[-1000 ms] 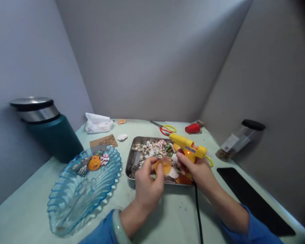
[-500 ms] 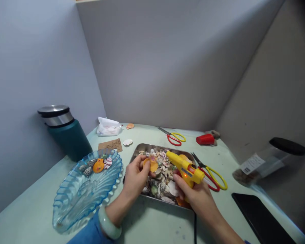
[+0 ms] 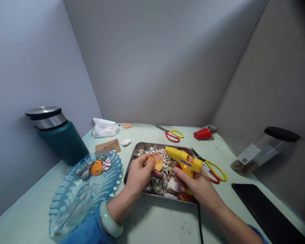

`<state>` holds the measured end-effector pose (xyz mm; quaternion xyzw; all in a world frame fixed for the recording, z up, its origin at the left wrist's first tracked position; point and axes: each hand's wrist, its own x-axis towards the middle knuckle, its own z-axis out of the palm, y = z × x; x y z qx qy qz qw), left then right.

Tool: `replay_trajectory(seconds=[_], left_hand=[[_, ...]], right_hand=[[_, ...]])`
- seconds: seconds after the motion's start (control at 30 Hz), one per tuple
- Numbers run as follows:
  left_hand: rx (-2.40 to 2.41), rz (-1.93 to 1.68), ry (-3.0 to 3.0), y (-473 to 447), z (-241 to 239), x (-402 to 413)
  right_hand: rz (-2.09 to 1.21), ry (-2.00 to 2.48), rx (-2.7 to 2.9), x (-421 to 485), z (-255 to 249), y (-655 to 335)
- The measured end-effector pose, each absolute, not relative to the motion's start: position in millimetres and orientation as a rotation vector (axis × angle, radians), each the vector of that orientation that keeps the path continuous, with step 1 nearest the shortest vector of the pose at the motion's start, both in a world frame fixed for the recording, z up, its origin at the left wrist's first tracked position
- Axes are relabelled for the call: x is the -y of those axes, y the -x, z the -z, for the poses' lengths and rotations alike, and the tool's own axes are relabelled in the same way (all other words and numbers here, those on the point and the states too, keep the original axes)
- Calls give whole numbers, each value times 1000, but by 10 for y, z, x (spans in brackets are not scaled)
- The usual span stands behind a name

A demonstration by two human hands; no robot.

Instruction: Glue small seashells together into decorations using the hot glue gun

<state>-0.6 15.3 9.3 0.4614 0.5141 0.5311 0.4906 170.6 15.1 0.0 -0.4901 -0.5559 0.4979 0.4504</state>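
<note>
My left hand pinches an orange seashell between thumb and fingers, above a metal tray full of mixed shells. A yellow glue gun with a lit orange light is gripped in my right hand, its nozzle pointing left toward the orange shell but apart from it. The black cord runs down below the tray. To the left, a blue scalloped glass dish holds an orange shell piece, a striped shell and several dark ones.
A teal bottle stands behind the dish. Brown card, a white shell and a tissue pack lie at the back left. Scissors, another pair, a red cup, a jar and a black phone are rightward.
The orange shell has turned so more of its broad face shows, and sits slightly farther right, closer to the nozzle. Both hands keep their holds. The camera view has shifted slightly.
</note>
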Motion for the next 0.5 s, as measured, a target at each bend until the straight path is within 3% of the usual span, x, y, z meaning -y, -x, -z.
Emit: replay_trajectory(seconds=[0.5], left_hand=[[-1237, -1219, -1099, -89, 13, -173]], right_hand=[[-1215, 1188, 1193, -266, -42, -1556]])
